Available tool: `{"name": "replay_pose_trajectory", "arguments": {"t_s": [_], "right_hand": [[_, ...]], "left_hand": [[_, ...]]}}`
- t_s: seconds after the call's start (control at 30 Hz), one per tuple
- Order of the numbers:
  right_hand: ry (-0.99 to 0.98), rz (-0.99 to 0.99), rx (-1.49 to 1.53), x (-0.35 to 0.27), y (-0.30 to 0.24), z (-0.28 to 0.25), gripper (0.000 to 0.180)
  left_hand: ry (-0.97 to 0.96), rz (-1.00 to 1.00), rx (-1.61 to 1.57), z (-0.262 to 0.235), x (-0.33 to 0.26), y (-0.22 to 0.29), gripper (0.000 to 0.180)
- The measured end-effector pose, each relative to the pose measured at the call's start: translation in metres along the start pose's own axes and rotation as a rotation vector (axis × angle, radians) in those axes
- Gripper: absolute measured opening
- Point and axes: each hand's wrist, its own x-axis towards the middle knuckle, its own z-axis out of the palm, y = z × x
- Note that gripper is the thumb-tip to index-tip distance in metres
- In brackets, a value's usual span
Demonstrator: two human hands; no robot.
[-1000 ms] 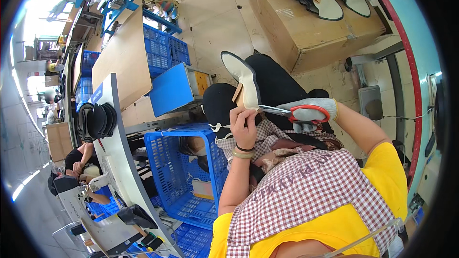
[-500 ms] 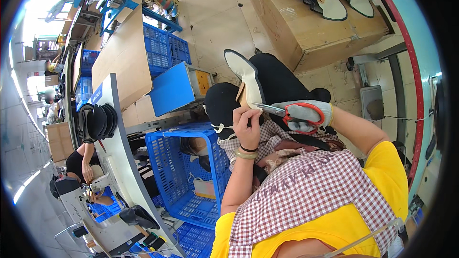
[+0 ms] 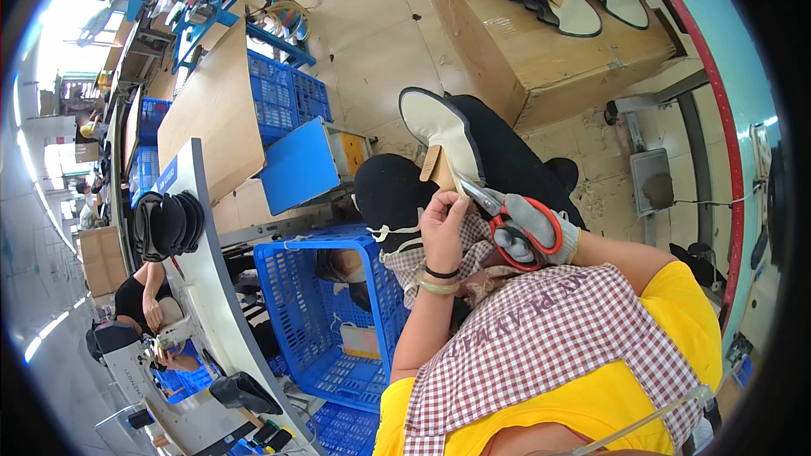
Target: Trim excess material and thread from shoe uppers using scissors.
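A cream shoe piece [image 3: 441,124], sole-shaped with a dark rim, rests tilted against my dark-clad knees. A tan tag [image 3: 431,162] sits on its edge. My left hand [image 3: 442,224], bare with bands at the wrist, is closed in a pinch on the piece's near end. In a grey glove, my right hand [image 3: 522,232] grips red-handled scissors [image 3: 553,235]. Their blades meet the near end of the piece, right beside my left fingertips. Whether the blades are apart at the tip is too small to tell.
Similar shoe pieces [image 3: 577,10] stand in a row on a cardboard box [image 3: 583,63] at far right. A blue crate [image 3: 279,312] stands left of my lap. Beyond it, a narrow table [image 3: 221,287] holds dark pieces [image 3: 169,224]; another person's hands [image 3: 155,314] work near a sewing machine [image 3: 135,371].
The shoe piece has turned to show more of its cream face. My right hand and the scissors have shifted nearer to me, with the handles spread wider. My left hand keeps its pinch.
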Motion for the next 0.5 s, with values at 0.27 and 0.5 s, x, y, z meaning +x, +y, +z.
{"name": "replay_pose_trajectory", "arguments": {"t_s": [0.27,0.5], "right_hand": [[0.050,-0.104,0.180,-0.005,0.019,0.004,0.045],[0.038,-0.149,0.214,0.005,0.022,-0.001,0.046]], "left_hand": [[-0.028,-0.025,-0.218,0.016,-0.008,-0.028,0.002],[-0.119,0.006,-0.194,0.015,-0.009,-0.032,0.006]]}}
